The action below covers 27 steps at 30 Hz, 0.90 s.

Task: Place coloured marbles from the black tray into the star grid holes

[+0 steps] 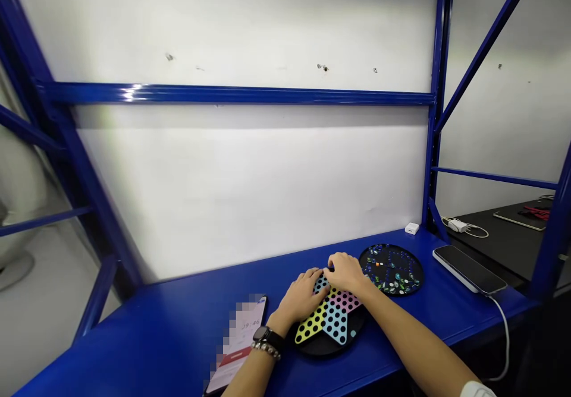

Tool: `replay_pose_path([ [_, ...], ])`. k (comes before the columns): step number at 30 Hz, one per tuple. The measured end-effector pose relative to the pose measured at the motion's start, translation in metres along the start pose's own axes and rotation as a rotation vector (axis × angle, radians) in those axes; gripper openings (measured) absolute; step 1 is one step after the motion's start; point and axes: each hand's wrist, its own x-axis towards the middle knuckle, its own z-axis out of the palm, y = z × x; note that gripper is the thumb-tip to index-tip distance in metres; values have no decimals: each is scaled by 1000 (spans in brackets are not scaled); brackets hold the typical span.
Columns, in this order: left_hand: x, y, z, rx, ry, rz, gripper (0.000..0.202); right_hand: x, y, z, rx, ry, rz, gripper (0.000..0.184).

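A Chinese checkers board (pixel 335 321) lies on the blue shelf, its star in yellow, blue and pink with black holes on a round black base. My left hand (pixel 301 297) rests over the board's left side, fingers stretched toward the far edge and thumb apart. At the far edge, my right hand (pixel 345 271) has its fingers bent down and close together; what is in them, if anything, is hidden. Right of the board sits a round black tray (pixel 366 257) holding loose glass marbles (pixel 398 283), mostly blue and green, with an orange one among them.
A phone (pixel 238 337) with a lit, partly pixelated screen lies to the left. Another phone (pixel 470 268) rests on a white slab with a white cable (pixel 507 337) at the right. A white adapter (pixel 411 228) stands near the back. Blue rack posts (pixel 430 147) frame the shelf.
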Motion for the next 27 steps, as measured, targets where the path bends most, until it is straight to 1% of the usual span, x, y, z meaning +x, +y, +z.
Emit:
replay_pose_path([
  [2, 0, -1, 1, 4, -5, -12, 62, 1, 11, -11, 20, 46, 34, 25],
  [3, 0, -2, 1, 5, -7, -17, 63, 0, 21, -18, 10, 68, 62, 25],
  [5, 0, -3, 3, 6, -15, -27, 64, -2, 48, -32, -62, 102, 144, 24],
  [7, 0, -3, 3, 2, -24, -30, 65, -8, 83, -45, -158, 124, 250, 21],
  [10, 0, -3, 3, -6, -28, -39, 66, -23, 134, -58, -145, -19, 366, 19],
  [11, 0, -3, 2, -7, -27, -43, 66, -28, 148, -60, -119, -70, 376, 19],
  [13, 0, -1, 1, -2, -28, -48, 65, -37, 166, -61, -77, -119, 366, 18],
  [16, 0, 1, -2, 9, -35, -37, 66, -44, 174, -59, 33, -125, 297, 13],
  [21, 0, 1, -1, -6, -39, -32, 66, -44, 173, -63, 207, -46, 213, 14],
  [23, 0, -1, 0, -9, -30, -30, 66, -46, 175, -67, 256, -80, 180, 14],
  [27, 1, -2, 2, -1, -35, -39, 66, -52, 179, -70, 344, -239, 132, 11],
])
